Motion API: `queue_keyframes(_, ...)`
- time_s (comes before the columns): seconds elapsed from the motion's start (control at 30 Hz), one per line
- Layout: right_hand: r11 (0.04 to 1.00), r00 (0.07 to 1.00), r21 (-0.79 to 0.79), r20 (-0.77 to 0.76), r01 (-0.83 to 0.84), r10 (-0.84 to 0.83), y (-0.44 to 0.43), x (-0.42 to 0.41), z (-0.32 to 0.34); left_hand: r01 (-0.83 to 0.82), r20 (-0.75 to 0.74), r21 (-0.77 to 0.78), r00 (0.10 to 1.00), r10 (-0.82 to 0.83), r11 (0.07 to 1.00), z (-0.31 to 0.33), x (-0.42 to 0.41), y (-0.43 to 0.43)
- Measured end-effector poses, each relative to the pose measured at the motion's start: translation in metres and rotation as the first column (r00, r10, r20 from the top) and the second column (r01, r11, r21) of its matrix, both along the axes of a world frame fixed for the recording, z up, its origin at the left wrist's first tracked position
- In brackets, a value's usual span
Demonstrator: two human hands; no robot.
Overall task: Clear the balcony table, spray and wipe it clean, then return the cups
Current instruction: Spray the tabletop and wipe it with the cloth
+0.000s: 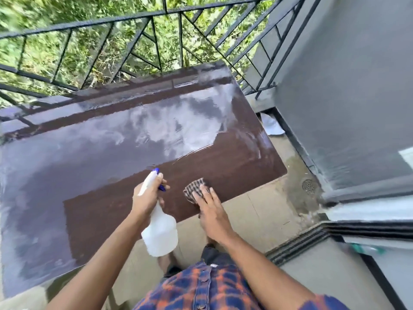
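The brown balcony table [234, 153] fills the middle of the view, its glossy top wet and mirroring the sky. My left hand [148, 195] grips the neck of a white spray bottle [159, 231] with a blue nozzle, held over the table's near edge. My right hand [211, 211] lies flat on a checked cloth [194, 189] and presses it onto the tabletop near the front edge. No cups are in view.
A black metal railing [156, 16] runs behind the table, with green foliage beyond it. A grey wall [346, 86] stands to the right. A floor drain [309, 186] sits on the tiled floor beside a door threshold [312, 238].
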State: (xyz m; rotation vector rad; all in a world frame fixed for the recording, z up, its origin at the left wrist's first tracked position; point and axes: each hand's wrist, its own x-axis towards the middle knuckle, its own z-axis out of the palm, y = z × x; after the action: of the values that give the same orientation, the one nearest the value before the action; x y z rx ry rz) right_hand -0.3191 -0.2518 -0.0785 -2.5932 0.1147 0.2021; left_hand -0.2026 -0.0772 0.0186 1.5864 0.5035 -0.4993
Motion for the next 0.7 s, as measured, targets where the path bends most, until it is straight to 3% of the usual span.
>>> queue_keyframes(0.1, 1.000, 1.000, -0.019, 0.015, 0.020, -0.020, -0.031, -0.003, 0.004, 0.013, -0.035, -0.031, 0.999, -0.014, 0.999, 0.005, 0.008, -0.008)
queue_keyframes(0.33, 0.927, 0.940, -0.174, -0.023, 0.332, -0.341, -0.184, 0.000, -0.007, 0.000, 0.016, -0.036, 1.000, 0.001, 0.999, 0.011, 0.025, -0.044)
queue_keyframes(0.5, 0.944, 0.964, -0.217, -0.047, 0.247, -0.263, -0.264, 0.023, -0.006, -0.067, 0.016, 0.000, 0.998, 0.067, 0.998, 0.000, 0.023, -0.096)
queue_keyframes(0.7, 0.947, 0.959, -0.183, -0.050, 0.264, -0.277, -0.266, 0.063, 0.000, -0.136, -0.025, 0.002, 0.990, 0.136, 0.991, 0.006, 0.027, -0.157)
